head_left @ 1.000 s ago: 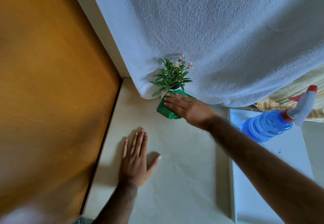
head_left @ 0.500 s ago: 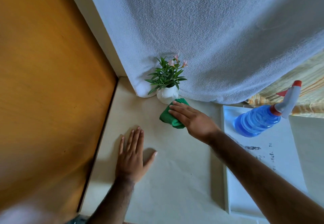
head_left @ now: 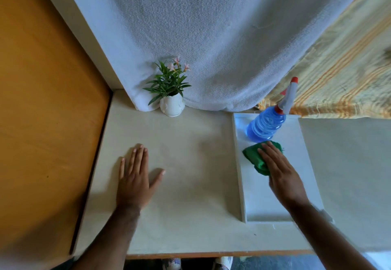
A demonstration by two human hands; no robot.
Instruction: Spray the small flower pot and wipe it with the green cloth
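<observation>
The small white flower pot (head_left: pixel 171 106), holding a green plant with pink blooms, stands alone at the back of the cream table (head_left: pixel 190 195), against a hanging white towel. My right hand (head_left: pixel 282 176) lies over the green cloth (head_left: pixel 251 153) on the white tray (head_left: pixel 264 204), fingers stretched across it, far right of the pot. The cloth's left and lower edges stick out from under my fingers. My left hand (head_left: pixel 135 178) rests flat on the table with fingers spread, holding nothing. A blue spray bottle (head_left: pixel 265 126) with a white and red trigger head stands on the tray just behind the cloth.
An orange wooden panel (head_left: pixel 42 100) bounds the table on the left. The white towel (head_left: pixel 211 37) and a yellow striped fabric (head_left: pixel 349 69) hang along the back. The table's front edge (head_left: pixel 211 254) runs near the bottom of the view.
My right hand has carried the green cloth away from the pot, rightward onto the white tray beside the spray bottle. The pot now stands uncovered. My left hand stayed flat on the table.
</observation>
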